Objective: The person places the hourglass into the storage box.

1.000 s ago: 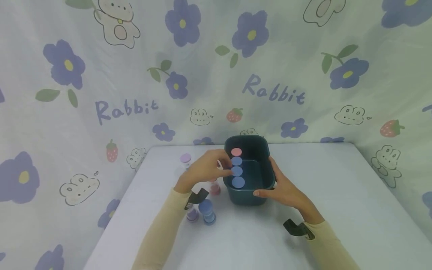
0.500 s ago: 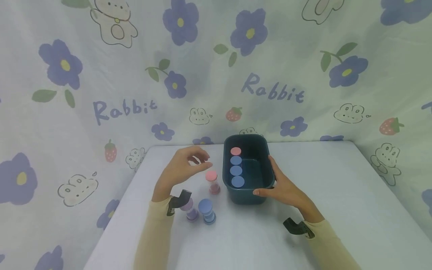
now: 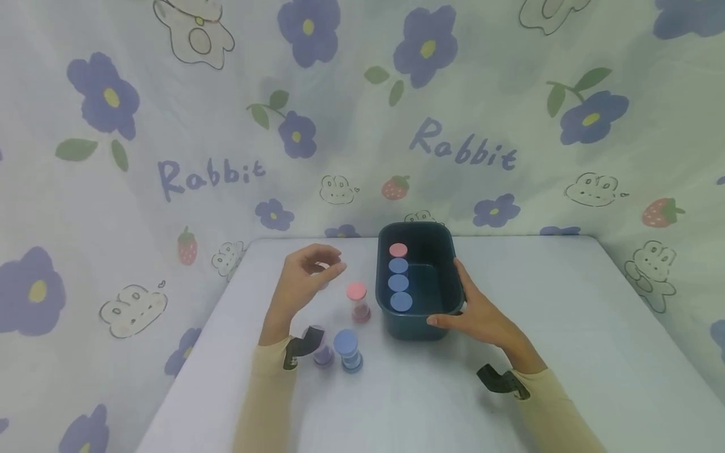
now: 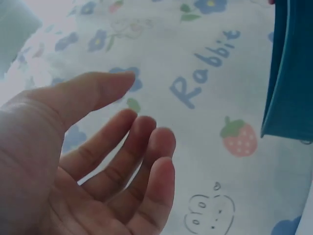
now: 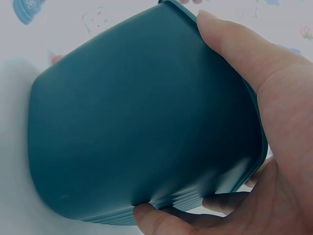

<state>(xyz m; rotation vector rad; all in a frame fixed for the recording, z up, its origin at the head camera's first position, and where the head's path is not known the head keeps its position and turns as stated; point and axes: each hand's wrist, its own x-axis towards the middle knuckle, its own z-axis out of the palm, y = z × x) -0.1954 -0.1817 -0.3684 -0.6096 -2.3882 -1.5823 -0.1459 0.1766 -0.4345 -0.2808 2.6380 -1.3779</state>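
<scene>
My right hand point(image 3: 487, 322) grips the near right corner of a dark teal bin point(image 3: 416, 328), thumb at its front rim and fingers along its right side. Along the bin's left side stands a row of sand timers, one with a pink top point(image 3: 398, 250) and three with blue tops point(image 3: 399, 283). Left of the bin, my left hand point(image 3: 296, 286) hovers with loosely bent fingers; the left wrist view shows nothing between thumb and fingers point(image 4: 159, 196). Nearest to it is a pink sand timer point(image 3: 358, 302) standing upright on the table.
A blue sand timer point(image 3: 348, 351) and a purple sand timer point(image 3: 323, 355) stand nearer me, the purple one partly behind the left wrist strap point(image 3: 306, 343). A patterned cloth point(image 3: 340, 126) hangs behind the white table point(image 3: 430, 402).
My left hand has come away from the timers in the bin and moved left, over where a purple-topped timer showed earlier. My right hand stays on the bin.
</scene>
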